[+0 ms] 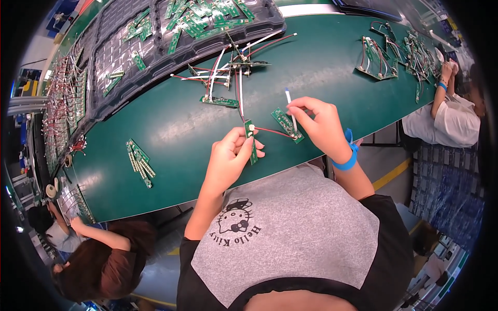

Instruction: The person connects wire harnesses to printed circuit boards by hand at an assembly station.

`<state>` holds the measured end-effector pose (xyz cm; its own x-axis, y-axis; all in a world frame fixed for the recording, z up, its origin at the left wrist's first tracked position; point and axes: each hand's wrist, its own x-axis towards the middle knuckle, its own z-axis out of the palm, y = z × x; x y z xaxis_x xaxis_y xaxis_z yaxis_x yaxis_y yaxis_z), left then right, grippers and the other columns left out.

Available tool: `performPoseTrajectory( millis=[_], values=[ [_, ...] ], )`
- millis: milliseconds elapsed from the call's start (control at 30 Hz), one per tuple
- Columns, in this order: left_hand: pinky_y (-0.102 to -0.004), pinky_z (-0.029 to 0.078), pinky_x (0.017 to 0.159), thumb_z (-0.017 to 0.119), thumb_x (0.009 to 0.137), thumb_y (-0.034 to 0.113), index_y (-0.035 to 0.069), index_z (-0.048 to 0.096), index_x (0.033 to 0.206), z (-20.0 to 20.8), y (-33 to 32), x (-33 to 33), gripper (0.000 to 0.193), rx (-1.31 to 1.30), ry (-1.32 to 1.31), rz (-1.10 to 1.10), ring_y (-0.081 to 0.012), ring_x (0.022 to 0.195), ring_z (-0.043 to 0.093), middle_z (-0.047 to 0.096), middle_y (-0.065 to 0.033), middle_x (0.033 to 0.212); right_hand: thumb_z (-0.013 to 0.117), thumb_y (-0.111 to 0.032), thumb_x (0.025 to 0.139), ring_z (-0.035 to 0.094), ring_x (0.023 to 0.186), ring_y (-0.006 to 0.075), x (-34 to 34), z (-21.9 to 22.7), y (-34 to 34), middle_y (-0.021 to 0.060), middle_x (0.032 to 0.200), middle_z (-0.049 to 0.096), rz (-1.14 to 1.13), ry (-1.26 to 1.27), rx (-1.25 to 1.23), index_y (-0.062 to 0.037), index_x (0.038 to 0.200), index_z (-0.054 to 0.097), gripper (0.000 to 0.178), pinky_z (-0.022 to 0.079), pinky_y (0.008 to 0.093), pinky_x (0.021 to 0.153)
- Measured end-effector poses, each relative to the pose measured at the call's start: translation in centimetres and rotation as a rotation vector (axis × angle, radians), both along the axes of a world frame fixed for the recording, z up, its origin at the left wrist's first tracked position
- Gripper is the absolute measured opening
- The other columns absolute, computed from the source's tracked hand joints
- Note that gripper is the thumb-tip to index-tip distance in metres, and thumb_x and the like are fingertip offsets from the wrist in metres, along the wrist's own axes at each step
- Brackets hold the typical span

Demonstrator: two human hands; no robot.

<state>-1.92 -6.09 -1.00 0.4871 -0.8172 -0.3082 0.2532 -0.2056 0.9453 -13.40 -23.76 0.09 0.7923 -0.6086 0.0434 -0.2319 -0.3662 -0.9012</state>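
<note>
My left hand (pixel 228 158) grips a narrow green circuit board (pixel 253 154), thumb on its face, near the table's front edge. A red wire (pixel 271 131) runs from this board's white connector to a second green circuit board (pixel 281 122) beside my right hand. My right hand (pixel 320 126), with a blue band (pixel 347 158) round its wrist, pinches a white flat cable (pixel 289 99) between thumb and fingers. The cable's blue-tipped end points away from me, and its lower part passes down by the second board. Whether it is plugged in there, I cannot tell.
Wired boards (pixel 220 100) lie in a cluster ahead of my hands. A black tray (pixel 155 70) of loose boards stands at the far left. Several boards (pixel 140 161) rest at left. More wired boards (pixel 377 59) lie at right, near a co-worker's hands (pixel 448 70).
</note>
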Motion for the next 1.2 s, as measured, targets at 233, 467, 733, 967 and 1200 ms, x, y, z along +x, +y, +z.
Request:
performPoseTrajectory(
  millis=[233, 467, 733, 967, 1200],
  values=[
    [-0.0240, 0.045, 0.056, 0.058, 0.078, 0.002, 0.000, 0.057, 0.091, -0.3, -0.2, 0.2, 0.013, -0.110, -0.951, 0.005, -0.0127, 0.060, 0.058, 0.059, -0.0082, 0.072, 0.056, -0.004, 0.081, 0.058, 0.077, 0.0115, 0.2, 0.1, 1.0, 0.0052, 0.077, 0.061, 0.076, -0.214, 0.654, 0.0038, 0.093, 0.059, 0.015, 0.046, 0.0243, 0.071],
    [-0.0226, 0.042, 0.049, 0.058, 0.078, 0.001, 0.003, 0.055, 0.096, 1.0, 0.1, -0.1, 0.018, -0.010, -0.742, 0.074, -0.0085, 0.052, 0.053, 0.057, -0.0062, 0.069, 0.056, -0.005, 0.082, 0.056, 0.074, 0.0094, 0.1, -0.2, 1.2, 0.0045, 0.078, 0.059, 0.234, -0.083, 0.884, 0.0032, 0.092, 0.057, 0.013, 0.044, 0.0212, 0.066],
    [-0.0225, 0.045, 0.053, 0.051, 0.085, 0.001, 0.003, 0.043, 0.100, -0.2, 0.5, 0.2, 0.018, -0.264, -0.018, 0.083, -0.0129, 0.065, 0.059, 0.059, -0.0077, 0.075, 0.058, -0.007, 0.083, 0.050, 0.067, 0.0063, 0.6, 0.6, 2.1, 0.0020, 0.074, 0.056, 0.298, -0.003, 0.861, 0.0013, 0.087, 0.056, 0.010, 0.041, 0.0198, 0.060],
    [-0.0272, 0.050, 0.054, 0.047, 0.087, 0.002, 0.000, 0.040, 0.103, -0.3, 0.5, 0.8, 0.018, -0.385, 0.245, -0.032, -0.0234, 0.071, 0.063, 0.059, -0.0159, 0.078, 0.058, -0.006, 0.083, 0.047, 0.067, 0.0058, 0.5, 1.2, 1.9, 0.0021, 0.084, 0.049, 0.353, 0.021, 0.463, 0.0008, 0.080, 0.057, 0.007, 0.039, 0.0192, 0.059],
    [-0.0323, 0.053, 0.059, 0.043, 0.091, 0.012, -0.002, 0.038, 0.109, -0.3, 0.4, 0.9, 0.023, -0.424, 0.350, -0.092, -0.0296, 0.078, 0.063, 0.060, -0.0219, 0.086, 0.055, -0.004, 0.083, 0.048, 0.071, 0.0074, 0.3, 0.6, 1.8, 0.0044, 0.090, 0.048, 0.448, -0.101, 0.607, 0.0023, 0.077, 0.055, 0.008, 0.041, 0.0202, 0.063]
  ],
)
